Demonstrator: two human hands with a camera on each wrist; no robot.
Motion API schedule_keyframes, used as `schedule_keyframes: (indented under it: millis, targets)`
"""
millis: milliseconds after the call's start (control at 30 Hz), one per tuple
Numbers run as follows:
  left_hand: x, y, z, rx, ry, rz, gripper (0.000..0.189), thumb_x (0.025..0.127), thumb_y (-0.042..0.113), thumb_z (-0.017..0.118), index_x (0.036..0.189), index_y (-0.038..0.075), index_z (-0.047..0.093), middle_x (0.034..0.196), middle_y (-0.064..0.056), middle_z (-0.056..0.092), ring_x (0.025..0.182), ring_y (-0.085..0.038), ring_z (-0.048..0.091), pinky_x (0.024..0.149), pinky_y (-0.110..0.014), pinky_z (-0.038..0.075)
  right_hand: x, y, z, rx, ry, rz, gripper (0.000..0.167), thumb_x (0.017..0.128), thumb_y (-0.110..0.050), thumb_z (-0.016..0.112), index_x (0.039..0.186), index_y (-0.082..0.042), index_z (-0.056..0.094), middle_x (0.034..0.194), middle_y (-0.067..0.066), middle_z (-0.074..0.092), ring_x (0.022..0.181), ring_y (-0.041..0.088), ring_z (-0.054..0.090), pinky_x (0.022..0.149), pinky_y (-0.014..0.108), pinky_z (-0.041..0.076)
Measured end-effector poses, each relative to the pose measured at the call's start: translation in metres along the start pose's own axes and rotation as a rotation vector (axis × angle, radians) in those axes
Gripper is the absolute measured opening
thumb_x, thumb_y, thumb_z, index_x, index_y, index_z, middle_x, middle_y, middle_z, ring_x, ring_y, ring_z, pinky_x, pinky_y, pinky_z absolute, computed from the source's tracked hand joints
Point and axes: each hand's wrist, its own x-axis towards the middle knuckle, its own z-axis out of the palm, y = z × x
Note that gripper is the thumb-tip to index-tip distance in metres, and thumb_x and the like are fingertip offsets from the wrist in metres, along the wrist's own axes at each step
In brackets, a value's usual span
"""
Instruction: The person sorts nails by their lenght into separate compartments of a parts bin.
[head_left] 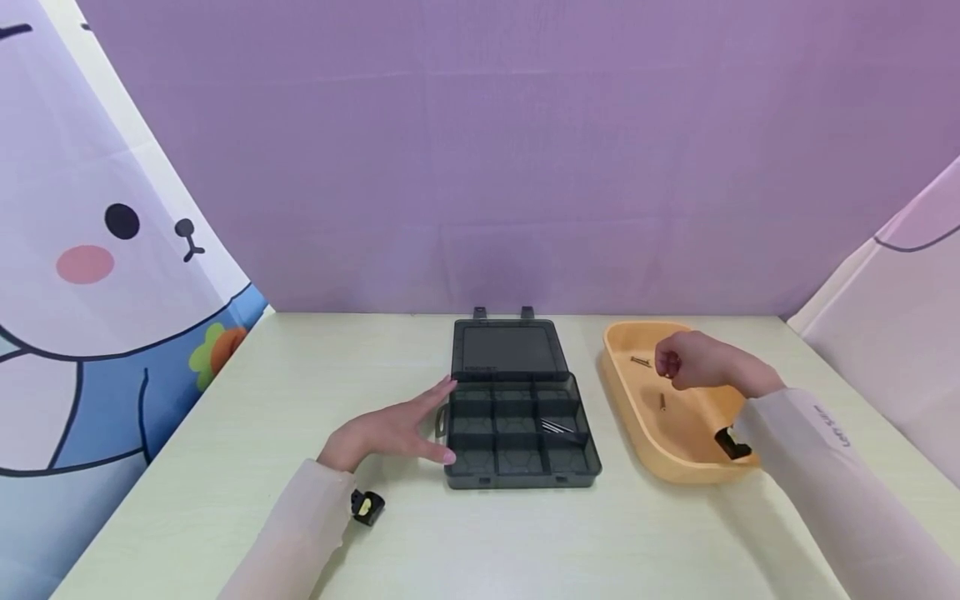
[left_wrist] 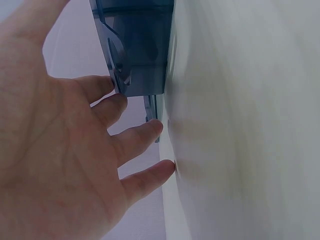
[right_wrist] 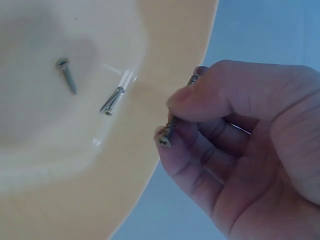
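A dark translucent compartment box [head_left: 472,482] lies on the table with its lid [head_left: 510,347] folded back. Several thin silvery pieces [head_left: 557,426] are in its right middle compartment. At the box's left side, my left hand [head_left: 393,432] has its fingers spread, thumb and fingertips against the edge. My right hand [head_left: 697,360] is over the orange tray [head_left: 626,408], pinching a screw [right_wrist: 164,140] between thumb and fingers; part of the screw is hidden. In the tray lie a single screw [right_wrist: 66,76] and a small group of screws [right_wrist: 113,101].
The pale wooden table [head_left: 262,417] carries the box in the middle and the tray at the right. A purple cloth [head_left: 525,167] hangs behind, and a cartoon-printed cloth [head_left: 112,333] stands along the left.
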Motion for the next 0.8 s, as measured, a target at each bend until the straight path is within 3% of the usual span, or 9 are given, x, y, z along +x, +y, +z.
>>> schedule_keyframes:
  millis: [300,533,800]
  targets:
    - [0.000,0.001,0.000,0.013,0.003,-0.003,0.110,0.079,0.049,0.073,0.155,0.014,0.003,0.162,-0.006,-0.004,0.148,-0.030,0.006,0.116,-0.052,0.018,0.000,-0.014,0.001,0.018,-0.007,-0.015,0.023,0.067,0.014,0.059,0.075,-0.007,0.056,0.069,-0.002,0.048,0.065,0.012,0.042,0.056,0.024,0.036]
    - [0.000,0.001,0.000,0.019,0.006,-0.003,0.110,0.078,0.050,0.073,0.155,0.014,0.003,0.162,-0.005,-0.004,0.148,-0.029,0.006,0.116,-0.052,0.019,0.000,-0.025,0.000,-0.046,0.020,-0.061,0.026,0.064,0.012,0.059,0.071,-0.012,0.056,0.067,-0.005,0.049,0.063,0.010,0.041,0.056,0.023,0.036]
    - [0.000,0.001,-0.001,0.028,0.005,-0.012,0.110,0.079,0.051,0.073,0.155,0.014,0.003,0.162,-0.005,-0.004,0.148,-0.030,0.006,0.116,-0.053,0.018,0.002,-0.042,0.002,-0.047,0.006,-0.068,0.023,0.067,0.011,0.060,0.074,-0.010,0.057,0.066,-0.005,0.049,0.061,0.010,0.043,0.055,0.023,0.037]
